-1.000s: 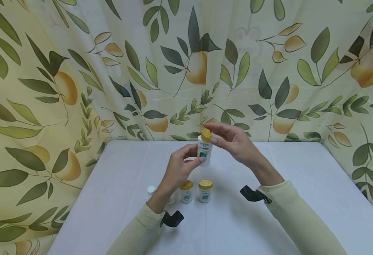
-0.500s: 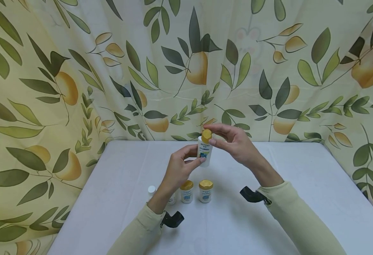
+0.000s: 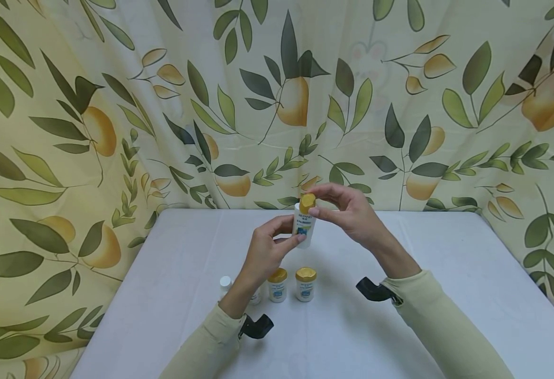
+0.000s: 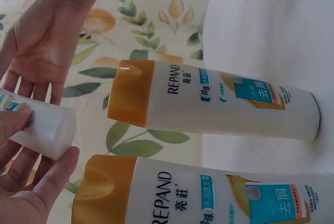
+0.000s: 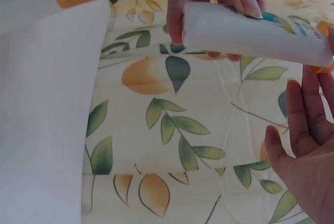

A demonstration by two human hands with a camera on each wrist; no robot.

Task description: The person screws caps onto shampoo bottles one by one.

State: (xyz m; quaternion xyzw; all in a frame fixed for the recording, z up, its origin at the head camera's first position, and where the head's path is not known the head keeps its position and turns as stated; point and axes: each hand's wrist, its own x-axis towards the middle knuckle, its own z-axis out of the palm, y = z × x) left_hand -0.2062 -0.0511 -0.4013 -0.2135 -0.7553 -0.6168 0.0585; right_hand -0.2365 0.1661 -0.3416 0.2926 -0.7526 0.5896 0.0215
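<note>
Above the table, my left hand grips the lower body of a white shampoo bottle, thumb across its label. My right hand pinches the bottle's gold cap between thumb and fingers. A strip of white shows left of the cap at the bottle's top. In the left wrist view the bottle's base lies between the left thumb and fingers. The right wrist view has the bottle spanning both hands, its orange-gold cap at the right hand's fingertips.
Two gold-capped shampoo bottles stand on the white table in front of me. Beside them, a bottle is partly hidden by my left forearm, and a white-topped bottle stands farther left. A leaf-patterned curtain hangs behind.
The gold cap has shifted slightly down and right with the right fingertips, which turn a little on it. The left hand stays in place, and the standing bottles have not moved.
</note>
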